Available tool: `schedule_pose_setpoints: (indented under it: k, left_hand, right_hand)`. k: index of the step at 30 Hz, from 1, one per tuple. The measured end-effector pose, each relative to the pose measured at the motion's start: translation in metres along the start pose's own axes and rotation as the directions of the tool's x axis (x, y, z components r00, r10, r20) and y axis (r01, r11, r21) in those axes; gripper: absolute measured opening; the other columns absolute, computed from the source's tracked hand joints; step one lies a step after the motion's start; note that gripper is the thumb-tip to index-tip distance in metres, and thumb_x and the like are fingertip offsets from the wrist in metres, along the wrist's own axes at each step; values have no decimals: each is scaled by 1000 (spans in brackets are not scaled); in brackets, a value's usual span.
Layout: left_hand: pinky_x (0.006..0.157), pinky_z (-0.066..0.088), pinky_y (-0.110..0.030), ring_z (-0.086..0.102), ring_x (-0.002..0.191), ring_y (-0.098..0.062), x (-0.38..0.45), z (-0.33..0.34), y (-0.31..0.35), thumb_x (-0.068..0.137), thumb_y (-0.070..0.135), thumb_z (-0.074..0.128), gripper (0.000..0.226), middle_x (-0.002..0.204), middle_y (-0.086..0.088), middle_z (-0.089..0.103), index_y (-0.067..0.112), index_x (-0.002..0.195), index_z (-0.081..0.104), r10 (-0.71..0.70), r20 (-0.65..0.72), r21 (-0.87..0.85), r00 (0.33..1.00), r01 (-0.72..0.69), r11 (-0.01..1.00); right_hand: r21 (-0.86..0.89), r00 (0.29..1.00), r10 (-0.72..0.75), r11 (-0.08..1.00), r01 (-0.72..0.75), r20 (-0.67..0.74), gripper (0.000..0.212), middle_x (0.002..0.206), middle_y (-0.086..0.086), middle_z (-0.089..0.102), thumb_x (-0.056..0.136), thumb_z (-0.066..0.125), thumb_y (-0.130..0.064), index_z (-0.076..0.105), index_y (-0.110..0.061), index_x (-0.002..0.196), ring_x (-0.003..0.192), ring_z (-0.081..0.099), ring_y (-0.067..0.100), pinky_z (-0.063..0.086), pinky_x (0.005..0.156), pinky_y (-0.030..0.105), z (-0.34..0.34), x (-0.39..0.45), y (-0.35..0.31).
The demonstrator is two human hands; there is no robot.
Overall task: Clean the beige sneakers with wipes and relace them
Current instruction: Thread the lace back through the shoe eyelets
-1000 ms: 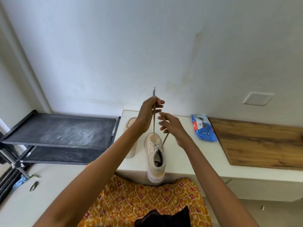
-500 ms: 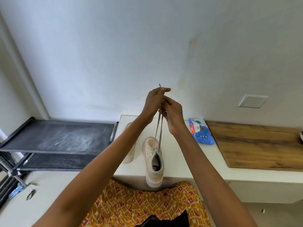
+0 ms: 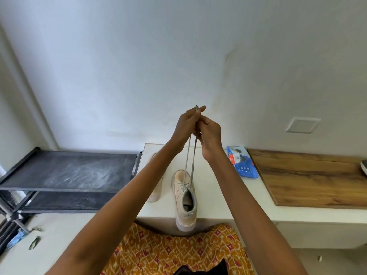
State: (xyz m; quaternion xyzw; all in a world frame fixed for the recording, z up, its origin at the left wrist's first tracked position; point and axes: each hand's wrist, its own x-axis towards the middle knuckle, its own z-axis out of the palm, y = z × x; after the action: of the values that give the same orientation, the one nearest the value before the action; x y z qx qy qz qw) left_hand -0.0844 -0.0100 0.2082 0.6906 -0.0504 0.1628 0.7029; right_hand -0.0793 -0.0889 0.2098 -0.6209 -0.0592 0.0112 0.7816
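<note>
1. Now, from the head view, I see both hands raised in front of the wall, touching each other above the shelf (image 3: 228, 203).
2. My left hand (image 3: 185, 127) pinches the lace ends between thumb and forefinger; a short tip sticks out above the fingers.
3. My right hand (image 3: 210, 133) is curled around the lace (image 3: 189, 157) just below the left one, fingers closed on it.
4. Two strands of the grey lace run down from the hands, close together and tight, to the top eyelets of the near sneaker (image 3: 184, 197).
5. This sneaker stands upright on the white shelf, toe toward the wall, and its heel hangs a little over the front edge.
6. The second sneaker (image 3: 155, 187) stands just beside it on the left, partly hidden behind my left forearm; I cannot tell if it has a lace.
7. A blue wipes pack (image 3: 243, 165) lies flat on the shelf to the right of the hands, near a wooden board (image 3: 309, 179).
8. A black rack (image 3: 69, 171) stands to the left of the shelf, its top dusty.
9. Below, an orange patterned cloth (image 3: 174, 253) covers my lap.
</note>
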Motion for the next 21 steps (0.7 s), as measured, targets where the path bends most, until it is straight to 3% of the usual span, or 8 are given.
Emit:
schedule_pose_setpoints:
  k: [4,8,10,12,15,17,19,21]
  left_hand:
    - [77,45,-8,54,106,-2,8,-10,5,101,26,39,36,125,1,58,16,133,53,-62,92,92,994,53,994]
    - [75,55,-31,62,86,-17,6,-6,7,101,43,33,44,103,-6,61,20,135,48,-150,89,38,985,147,988]
    - [67,56,-37,61,73,-21,1,-6,0,99,54,22,56,91,-9,59,15,124,53,-256,102,-35,961,261,965]
    - [58,50,-31,54,62,-18,-2,-12,-12,97,59,16,62,80,-8,55,16,105,60,-317,139,-14,938,322,947]
    - [50,33,-25,36,52,-14,-1,-24,-21,97,58,13,65,62,-5,43,15,78,57,-350,204,7,914,356,934]
    - [47,30,-23,33,49,-14,2,-31,-19,99,55,17,62,53,-2,38,14,69,52,-381,205,12,901,387,922]
    - [45,33,-22,38,46,-13,6,-37,-17,102,42,28,48,52,-2,44,11,82,60,-406,188,70,894,400,914]
    - [44,37,-22,41,46,-12,7,-40,-23,100,20,38,29,62,-5,50,5,102,63,-445,153,131,882,429,894]
  right_hand:
    - [-156,988,17,988,6,151,18,74,4,60,92,49,-8,66,-4,94,70,59,11,51,66,24,-9,-1,-5]
    - [-281,992,-20,958,55,126,21,61,-6,61,94,57,-20,70,-6,100,55,55,5,53,66,26,-16,3,-6]
    - [-270,995,-28,961,54,96,21,67,-1,66,93,59,-25,71,-9,100,57,56,7,52,65,26,-14,5,-6]
    - [-273,992,-49,959,79,113,19,76,11,66,93,59,-24,69,-10,101,58,55,8,52,66,27,-16,7,-6]
    - [-290,950,-49,946,143,308,20,74,5,65,95,54,-18,68,-8,106,56,50,8,48,62,21,-28,9,-9]
    - [-339,858,46,928,153,512,19,89,9,70,95,55,-16,68,-8,107,62,52,9,49,65,22,-39,10,-13]
    - [-500,782,157,839,216,602,17,96,15,69,93,58,-13,70,-7,103,69,58,10,53,69,24,-45,13,-16]
    - [-610,796,151,728,311,587,15,96,18,64,89,61,-6,73,-15,91,77,63,18,56,75,29,-47,17,-16]
